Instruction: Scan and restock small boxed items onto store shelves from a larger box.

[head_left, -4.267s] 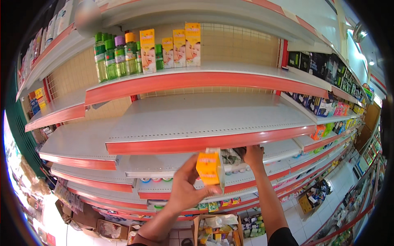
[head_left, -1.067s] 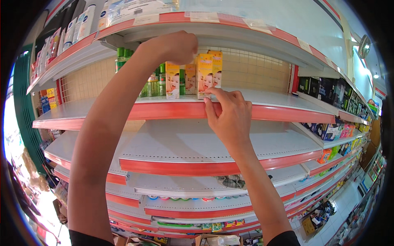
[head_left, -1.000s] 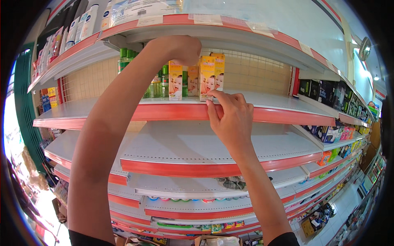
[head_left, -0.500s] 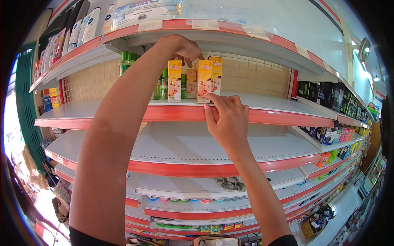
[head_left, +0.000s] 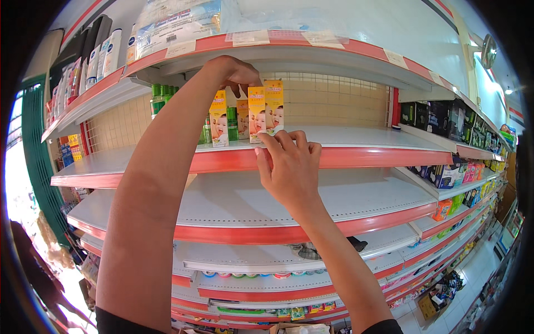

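Several upright yellow-and-white boxes with a baby picture stand on the shelf in front of me. My left hand (head_left: pixel 239 74) reaches over them from the left, its fingers bent down, apart, at the top of the front right box (head_left: pixel 257 114); part of them is hidden. My right hand (head_left: pixel 292 161) is at the shelf's front edge, index fingertip against that box's lower front and thumb held apart. A second box (head_left: pixel 275 106) stands close behind it on the right. Across a narrow gap is the left box (head_left: pixel 219 122), with another box (head_left: pixel 243 117) farther back.
Green bottles (head_left: pixel 161 97) stand behind my left forearm. An upper shelf edge (head_left: pixel 250 39) overhangs the boxes, carrying white bottles (head_left: pixel 112 53) and a tissue pack (head_left: pixel 178 28). Red-edged shelves (head_left: pixel 389 220) continue below. Black packages (head_left: pixel 439 122) line the right side.
The view has shifted, so boxes and hands appear farther left. Both hands stay at the front right box, with little visible change in their grip or in the boxes' spacing.
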### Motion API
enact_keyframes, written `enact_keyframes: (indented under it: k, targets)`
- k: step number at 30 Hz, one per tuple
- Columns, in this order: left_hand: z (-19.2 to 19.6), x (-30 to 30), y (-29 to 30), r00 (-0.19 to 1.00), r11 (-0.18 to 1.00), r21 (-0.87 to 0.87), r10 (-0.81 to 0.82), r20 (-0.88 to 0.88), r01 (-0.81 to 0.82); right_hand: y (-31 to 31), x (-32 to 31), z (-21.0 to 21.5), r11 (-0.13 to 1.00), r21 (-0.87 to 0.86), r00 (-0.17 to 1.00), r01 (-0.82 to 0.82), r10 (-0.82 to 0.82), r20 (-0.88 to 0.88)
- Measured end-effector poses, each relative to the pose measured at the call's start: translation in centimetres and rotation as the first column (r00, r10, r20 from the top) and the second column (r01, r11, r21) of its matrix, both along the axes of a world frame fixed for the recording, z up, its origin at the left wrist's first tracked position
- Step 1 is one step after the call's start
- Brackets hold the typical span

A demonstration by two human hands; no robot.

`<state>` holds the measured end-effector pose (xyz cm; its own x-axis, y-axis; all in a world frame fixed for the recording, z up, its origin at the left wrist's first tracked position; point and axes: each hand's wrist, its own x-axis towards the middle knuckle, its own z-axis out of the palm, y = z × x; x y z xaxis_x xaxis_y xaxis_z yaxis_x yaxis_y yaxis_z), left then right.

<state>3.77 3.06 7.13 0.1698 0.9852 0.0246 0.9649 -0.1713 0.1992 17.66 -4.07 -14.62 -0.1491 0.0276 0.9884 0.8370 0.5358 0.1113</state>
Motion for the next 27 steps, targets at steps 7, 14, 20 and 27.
enact_keyframes:
  k: [7,14,20,27]
  targets:
    - [0.1,-0.6,-0.1,1.000,1.000,-0.026,0.006,-0.014,-0.006,-0.5,-0.4,0.0,0.999,-0.030,0.999,0.034,-0.033,0.025]
    - [-0.1,-1.1,0.4,0.999,0.999,-0.051,0.015,0.041,-0.013,-0.9,-0.9,1.1,0.986,-0.111,0.992,0.123,-0.119,0.050]
    - [-0.4,-1.1,0.6,0.999,1.000,-0.023,0.013,0.047,-0.012,-0.8,-1.6,2.1,0.947,-0.269,0.983,0.178,-0.158,0.095]
    - [-0.2,-1.2,-0.7,1.000,0.994,0.111,0.019,-0.019,-0.017,-0.8,-1.8,2.5,0.936,-0.306,0.984,0.173,-0.151,0.095]
